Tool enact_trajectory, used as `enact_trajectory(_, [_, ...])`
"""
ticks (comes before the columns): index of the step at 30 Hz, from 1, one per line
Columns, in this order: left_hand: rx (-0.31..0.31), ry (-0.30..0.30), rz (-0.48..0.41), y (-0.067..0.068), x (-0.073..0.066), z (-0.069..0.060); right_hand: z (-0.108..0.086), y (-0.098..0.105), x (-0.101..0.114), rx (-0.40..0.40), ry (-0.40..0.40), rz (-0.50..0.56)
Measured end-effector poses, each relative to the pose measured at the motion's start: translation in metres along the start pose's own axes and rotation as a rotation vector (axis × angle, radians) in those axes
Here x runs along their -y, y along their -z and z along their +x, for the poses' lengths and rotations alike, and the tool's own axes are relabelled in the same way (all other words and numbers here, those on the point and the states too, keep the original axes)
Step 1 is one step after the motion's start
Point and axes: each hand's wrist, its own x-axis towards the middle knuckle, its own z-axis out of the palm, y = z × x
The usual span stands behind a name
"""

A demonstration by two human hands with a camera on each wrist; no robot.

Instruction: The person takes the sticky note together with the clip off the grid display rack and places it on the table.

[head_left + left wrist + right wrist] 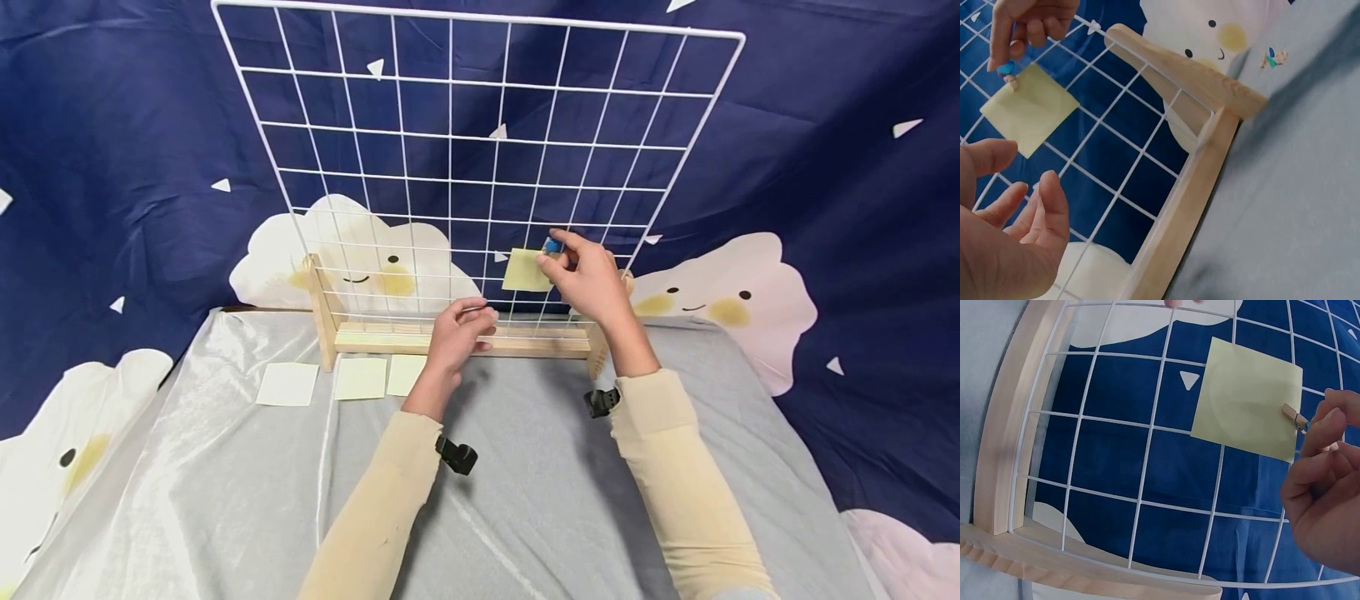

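A pale yellow paper square (522, 270) lies against the white wire grid (450, 158). My right hand (596, 279) pinches a small wooden clothespin (1294, 416) with a blue decoration (552, 245). Its wooden tip lies over the paper's edge in the right wrist view. Lower down and to the left, my left hand (460, 335) is in front of the grid, fingers loosely bent with nothing between them. In the left wrist view, that hand (1010, 231) is apart from the paper (1030, 109).
The grid stands in a wooden base (517, 343). On the grey cloth (525, 500) lie a white paper square (288, 384) and two pale yellow ones, including this paper square (361, 378). Small coloured pieces (1274, 59) lie beyond the base. A dark blue curtain (135, 125) hangs behind.
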Motion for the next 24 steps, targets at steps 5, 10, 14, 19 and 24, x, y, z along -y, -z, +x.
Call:
enact_trajectory(5, [-0.021,0.004,-0.042,-0.008,-0.002,0.004,0.001,-0.002,0.002,-0.004,-0.013,-0.038])
enact_trajectory(10, [-0.016,0.004,-0.084,-0.015,-0.005,0.005,0.000,-0.004,0.004,-0.029,-0.030,-0.083])
enact_trajectory(14, [0.003,0.003,-0.101,-0.019,-0.006,0.008,0.000,-0.005,0.004,-0.046,-0.034,-0.110])
enact_trajectory(19, [0.001,0.006,-0.141,-0.025,-0.009,0.009,0.000,-0.007,0.003,-0.071,-0.036,-0.163])
enact_trajectory(24, [-0.008,-0.004,-0.195,-0.030,-0.011,0.009,0.002,-0.009,0.000,-0.110,-0.037,-0.226])
